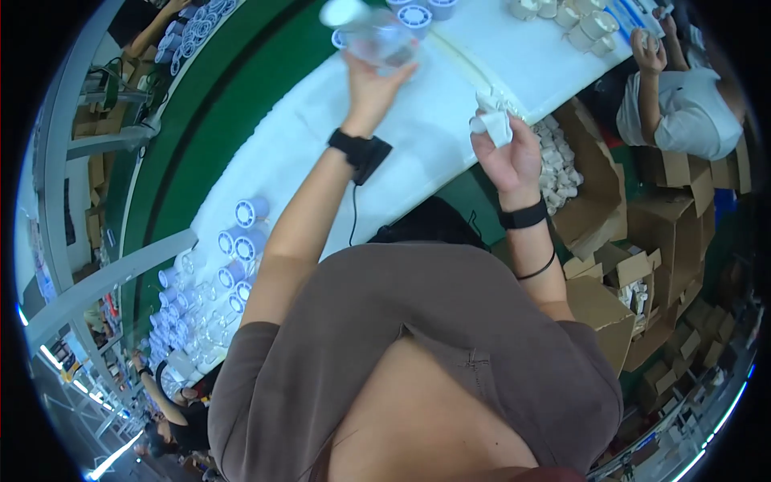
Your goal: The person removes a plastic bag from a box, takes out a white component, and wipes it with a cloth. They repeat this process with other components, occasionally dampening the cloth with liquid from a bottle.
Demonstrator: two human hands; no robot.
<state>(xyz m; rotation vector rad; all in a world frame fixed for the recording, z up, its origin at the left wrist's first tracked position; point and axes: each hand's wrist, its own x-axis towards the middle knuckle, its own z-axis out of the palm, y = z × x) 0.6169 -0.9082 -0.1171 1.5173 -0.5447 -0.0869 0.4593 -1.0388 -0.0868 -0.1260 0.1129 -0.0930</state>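
My left hand [371, 90] is raised over the far part of the white table, its fingers wrapped round a clear plastic container [387, 42]. Motion blurs the container, and a white round part [344, 12] shows at its upper left. Just behind it stand several pale-purple round pieces [414, 18] with slotted tops. Above the table's near right edge, my right hand [512, 157] pinches a small white plastic piece [495, 127] with a curved rim. More white bits [496, 103] show just beyond those fingers, and I cannot tell whether they are held.
Clear containers with purple tops [233, 273] crowd the table's left end. A green conveyor belt [181, 173] curves along the far side. To the right, an open carton [598, 181] holds many white parts. Cream-coloured cups [593, 28] stand at the far right near another person's hand [647, 52].
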